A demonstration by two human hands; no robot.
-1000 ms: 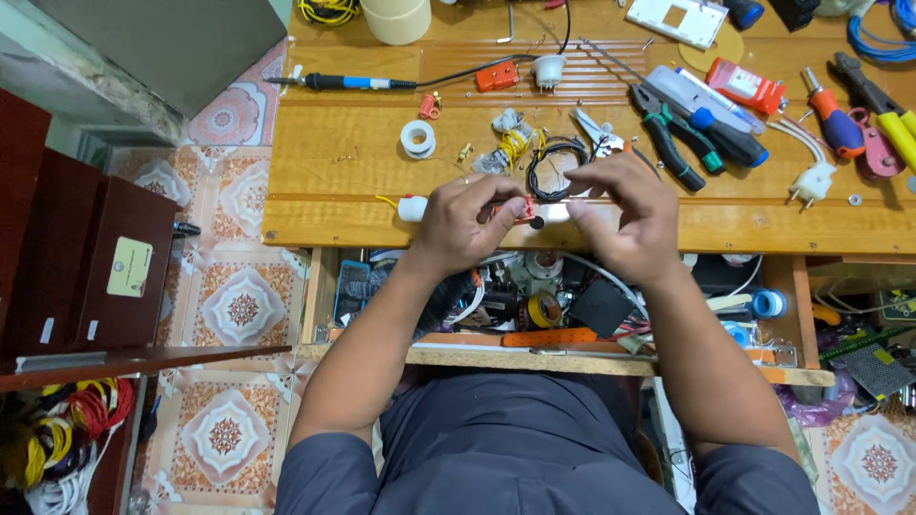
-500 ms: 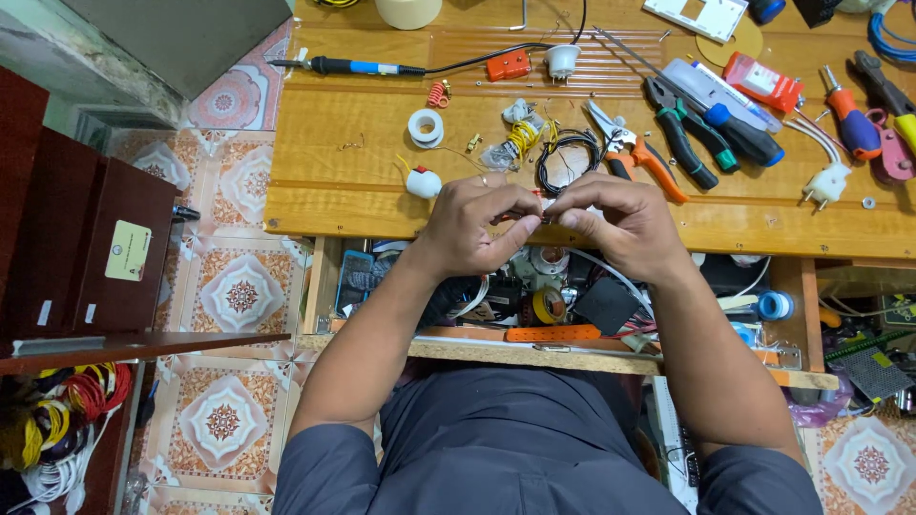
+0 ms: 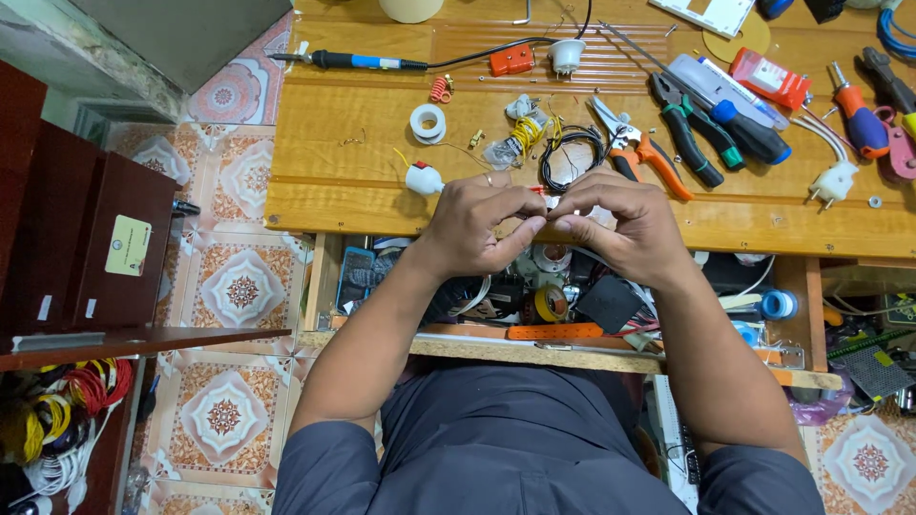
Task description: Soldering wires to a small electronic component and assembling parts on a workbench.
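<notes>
Both my hands meet over the front edge of the wooden workbench [image 3: 343, 205]. My left hand [image 3: 477, 224] and my right hand [image 3: 620, 224] each pinch a thin wire [image 3: 546, 202] between thumb and fingertips. A small red piece [image 3: 536, 190] shows just above the fingertips. A white rounded plug part [image 3: 421, 178] lies on the bench just left of my left hand, with a thin yellow lead running from it. What exactly lies between the fingertips is mostly hidden by my fingers.
On the bench lie a blue-handled soldering iron [image 3: 367, 61], a white tape roll [image 3: 427, 122], a black wire coil [image 3: 571, 153], orange-handled pliers [image 3: 649, 153], screwdrivers [image 3: 739, 119] and a white two-pin plug [image 3: 832, 181]. A cluttered shelf [image 3: 572, 334] sits below. A dark red cabinet [image 3: 67, 219] stands at left.
My hands have drawn back from over the bench top to its front edge, still pinched together. The white plug part now lies apart, left of my left hand.
</notes>
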